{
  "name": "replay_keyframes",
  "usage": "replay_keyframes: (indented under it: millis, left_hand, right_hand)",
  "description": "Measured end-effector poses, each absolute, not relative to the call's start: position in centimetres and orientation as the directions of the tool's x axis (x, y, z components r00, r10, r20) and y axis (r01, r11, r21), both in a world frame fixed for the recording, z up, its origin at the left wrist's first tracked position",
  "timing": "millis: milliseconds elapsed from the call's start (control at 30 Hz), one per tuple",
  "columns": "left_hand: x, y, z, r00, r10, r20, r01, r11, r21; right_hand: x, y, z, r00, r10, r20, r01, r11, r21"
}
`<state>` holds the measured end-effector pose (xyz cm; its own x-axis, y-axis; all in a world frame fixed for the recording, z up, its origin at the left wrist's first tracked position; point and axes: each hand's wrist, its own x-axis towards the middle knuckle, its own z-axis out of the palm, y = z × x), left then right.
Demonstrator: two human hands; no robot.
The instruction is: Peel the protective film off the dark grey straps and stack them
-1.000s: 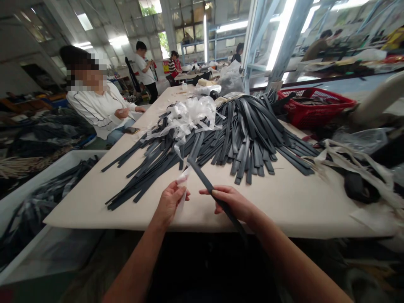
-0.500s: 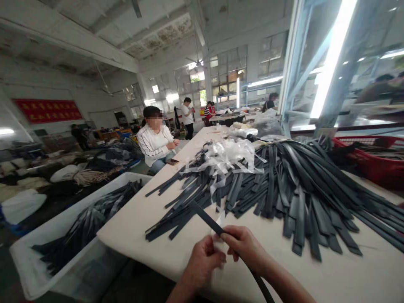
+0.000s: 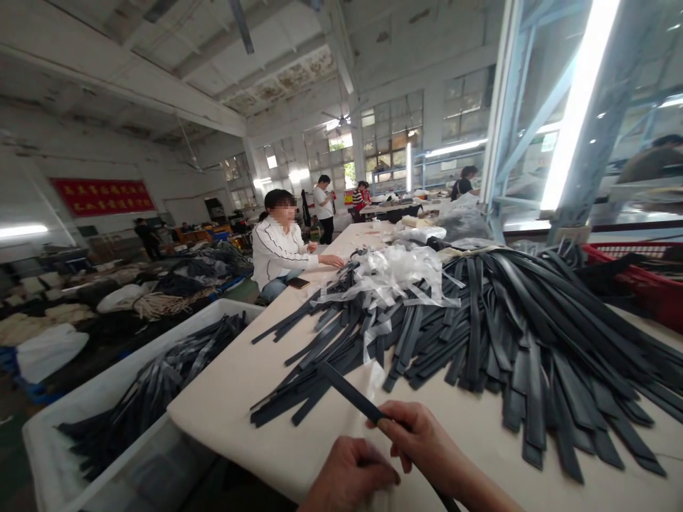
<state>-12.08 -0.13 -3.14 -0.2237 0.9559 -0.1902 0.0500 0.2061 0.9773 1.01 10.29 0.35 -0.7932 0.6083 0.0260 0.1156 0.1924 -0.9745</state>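
My right hand [image 3: 419, 434] pinches a flat dark strap [image 3: 349, 392] between thumb and fingers. One end of the strap points away over the table, and the rest runs down under my right wrist. My left hand [image 3: 349, 473] is closed just below and left of it, with a blurred translucent film at its fingertips. A strip of clear film [image 3: 376, 377] lies beyond the strap and seems to lead toward my hands. Ahead, a heap of crumpled clear film [image 3: 398, 269] rests on many dark straps [image 3: 474, 327].
A pale table [image 3: 224, 398] carries the straps. To its left stands a white bin [image 3: 40, 441] of dark straps. A red basket [image 3: 640, 281] is at the right. Across the table sits a co-worker [image 3: 280, 245], one hand at the pile, near a phone [image 3: 297, 283].
My left hand has moved down and slightly right, away from the strap. My right hand still grips the strap. The co-worker has reached one hand onto the table toward the pile.
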Motion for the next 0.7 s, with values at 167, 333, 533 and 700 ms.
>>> replay_keyframes:
  millis: [167, 333, 533, 700]
  left_hand:
    - [-12.1, 0.5, -4.1, -0.192, 0.961, -0.198, -0.016, 0.198, 0.98]
    - [-13.0, -0.3, -1.2, -0.357, 0.934, 0.013, 0.302, 0.102, 0.948]
    - [-13.6, -3.7, 6.2, -0.29, 0.835, 0.468, 0.477, -0.299, 0.827]
    - [-13.2, -2.5, 6.9, -0.335, 0.841, 0.424, 0.549, -0.191, 0.814]
  right_hand:
    - [1.0, 10.9, -0.4, -0.787, 0.616, 0.03, 0.098, 0.173, -0.98]
    - [1.5, 11.7, 0.2, -0.745, 0.667, 0.013, 0.08, 0.109, -0.991]
    - [2.6, 13.0, 0.7, -0.693, 0.721, 0.012, 0.071, 0.085, -0.994]
    - [3.1, 12.5, 1.0, -0.703, 0.71, 0.04, 0.054, 0.109, -0.993]
